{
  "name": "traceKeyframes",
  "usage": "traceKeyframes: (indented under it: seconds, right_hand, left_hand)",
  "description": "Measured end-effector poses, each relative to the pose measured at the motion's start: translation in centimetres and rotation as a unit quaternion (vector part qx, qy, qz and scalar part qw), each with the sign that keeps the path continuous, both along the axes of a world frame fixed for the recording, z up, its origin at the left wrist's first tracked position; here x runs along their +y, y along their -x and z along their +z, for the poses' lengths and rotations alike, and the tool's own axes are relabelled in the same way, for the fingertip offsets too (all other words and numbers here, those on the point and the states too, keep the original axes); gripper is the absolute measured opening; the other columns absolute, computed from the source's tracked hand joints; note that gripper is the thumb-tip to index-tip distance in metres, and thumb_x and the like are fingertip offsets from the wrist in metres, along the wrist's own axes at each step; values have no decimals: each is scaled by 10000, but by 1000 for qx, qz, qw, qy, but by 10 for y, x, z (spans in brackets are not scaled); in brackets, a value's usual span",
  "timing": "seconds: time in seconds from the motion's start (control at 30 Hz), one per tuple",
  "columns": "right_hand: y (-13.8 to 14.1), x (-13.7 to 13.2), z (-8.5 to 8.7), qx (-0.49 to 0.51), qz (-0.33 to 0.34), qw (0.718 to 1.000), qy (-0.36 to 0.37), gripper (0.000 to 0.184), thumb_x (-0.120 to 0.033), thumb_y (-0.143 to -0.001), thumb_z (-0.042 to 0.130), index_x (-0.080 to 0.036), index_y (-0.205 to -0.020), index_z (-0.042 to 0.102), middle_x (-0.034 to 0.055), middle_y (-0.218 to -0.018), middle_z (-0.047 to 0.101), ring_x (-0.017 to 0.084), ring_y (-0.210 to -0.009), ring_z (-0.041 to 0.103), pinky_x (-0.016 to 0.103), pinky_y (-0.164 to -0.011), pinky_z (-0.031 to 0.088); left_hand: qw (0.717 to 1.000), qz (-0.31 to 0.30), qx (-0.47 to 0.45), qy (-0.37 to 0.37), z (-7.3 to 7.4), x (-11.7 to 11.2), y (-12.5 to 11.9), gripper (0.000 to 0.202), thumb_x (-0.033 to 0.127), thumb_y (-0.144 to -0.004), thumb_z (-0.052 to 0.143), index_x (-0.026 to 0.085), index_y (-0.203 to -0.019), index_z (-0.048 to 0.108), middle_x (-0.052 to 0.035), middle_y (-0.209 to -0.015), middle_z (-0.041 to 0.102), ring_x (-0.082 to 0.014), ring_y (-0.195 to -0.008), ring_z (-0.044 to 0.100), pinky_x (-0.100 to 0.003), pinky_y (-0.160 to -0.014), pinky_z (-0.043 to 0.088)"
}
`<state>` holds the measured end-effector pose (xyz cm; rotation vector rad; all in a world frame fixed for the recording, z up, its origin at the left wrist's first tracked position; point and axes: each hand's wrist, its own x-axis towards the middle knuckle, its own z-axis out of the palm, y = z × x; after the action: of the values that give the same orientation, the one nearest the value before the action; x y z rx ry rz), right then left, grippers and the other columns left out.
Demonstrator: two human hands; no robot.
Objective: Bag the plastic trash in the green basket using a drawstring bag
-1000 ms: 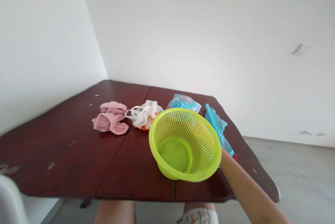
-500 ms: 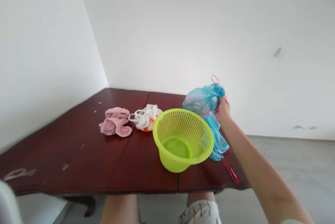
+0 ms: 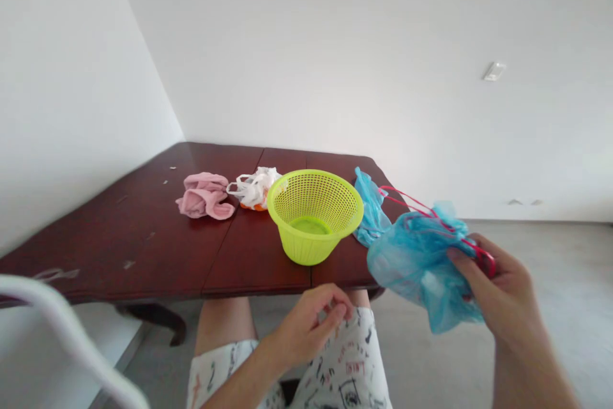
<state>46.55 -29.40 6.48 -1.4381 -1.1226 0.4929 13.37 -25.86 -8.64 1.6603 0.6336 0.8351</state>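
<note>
- The right hand [image 3: 500,291] is up beside the table, its fingers and thumb clamped together on the gathered neck of a translucent blue plastic drawstring bag [image 3: 421,272], which hangs in the air off the table
- A thin red cord [image 3: 412,201] runs from that grip across the top of the bag
- The left hand [image 3: 311,326] is over the patterned white shorts [image 3: 347,364], apart from the bag, fingers curled inward; whether they pinch anything thin, I cannot tell
- On the dark red wooden table [image 3: 129,246] sit a lime-green plastic mesh basket [image 3: 311,221], a crumpled pale blue plastic bag [image 3: 370,211], a white plastic bag [image 3: 253,189] and a folded pink cloth [image 3: 205,197]
</note>
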Motion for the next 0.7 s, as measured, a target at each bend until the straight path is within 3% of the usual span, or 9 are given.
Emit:
traceKeyframes:
  seconds: [0.1, 0.17, 0.23, 0.3, 0.43, 0.53, 0.6, 0.7]
  right_hand:
    - [36, -18, -26, 23, 99, 992, 75, 521, -677, -973, 962, -229, -857, 723, -21, -715, 564, 126, -601, 499, 214, -487, 409]
    - [64, -19, -49, 64, 174, 978, 91, 511, -684, -942, 987, -223, -925, 768, 4, -783, 674, 162, -687, 610, 242, -601, 546]
    - [90, -18, -73, 102, 224, 965, 94, 509, -667, -921, 1010, -236, -1131, 838, 47, -935, 800, 235, -863, 746, 348, -845, 682]
    - [107, -18, -91, 89, 266, 955, 91, 462, -619, -938, 1010, -248, -1154, 840, 58, -1000, 825, 257, -937, 766, 386, -937, 678]
    - [116, -14, -103, 74, 343, 934, 73, 427, -572, -944, 1037, -243, -1072, 796, 25, -945, 768, 199, -846, 687, 318, -823, 597]
    - [119, -4, -100, 174, 416, 892, 33, 557, -747, -998, 939, -252, -1207, 791, 26, -939, 745, 191, -803, 678, 311, -753, 563]
    - [128, 6, -98, 229, 384, 894, -21, 503, -734, -1131, 778, -289, -1364, 764, 21, -970, 734, 168, -737, 657, 291, -665, 526]
    - [150, 22, -100, 208, 264, 937, -92, 367, -474, -1201, 764, -372, -1545, 689, -10, -1002, 694, 132, -694, 602, 248, -589, 465]
  left_hand:
    - [993, 58, -98, -35, 40, -11, -12, 475, 657, -1179, 710, 219, -1352, 770, -168, -1357, 793, -293, -1199, 755, -364, -972, 603]
    - [991, 52, -124, 12, 51, -16, -23, 596, 672, -1127, 805, 245, -1520, 672, -181, -1512, 743, -327, -1343, 730, -411, -1081, 606]
    - [986, 32, -145, 79, 51, -17, -31, 655, 714, -1108, 820, 247, -1530, 636, -162, -1489, 758, -325, -1343, 734, -454, -1165, 581]
    - [975, 34, -172, 135, 44, -12, -33, 619, 771, -1110, 785, 233, -1398, 681, -121, -1331, 793, -295, -1222, 749, -443, -1138, 580]
    - [972, 105, -154, 140, 34, 0, -19, 512, 715, -1102, 833, 207, -1131, 776, -52, -1068, 768, -232, -1024, 696, -367, -1011, 562]
    - [972, 157, -146, 97, 39, 5, -5, 445, 652, -1137, 810, 209, -1121, 848, -75, -1085, 786, -251, -1037, 702, -384, -1011, 569]
    - [968, 197, -147, 56, 47, 7, 2, 404, 619, -1157, 788, 229, -1157, 893, -109, -1203, 790, -287, -1145, 720, -421, -1082, 576]
    - [961, 248, -123, -16, 59, 14, 11, 351, 570, -1170, 778, 257, -1141, 935, -131, -1312, 753, -308, -1276, 702, -430, -1169, 558]
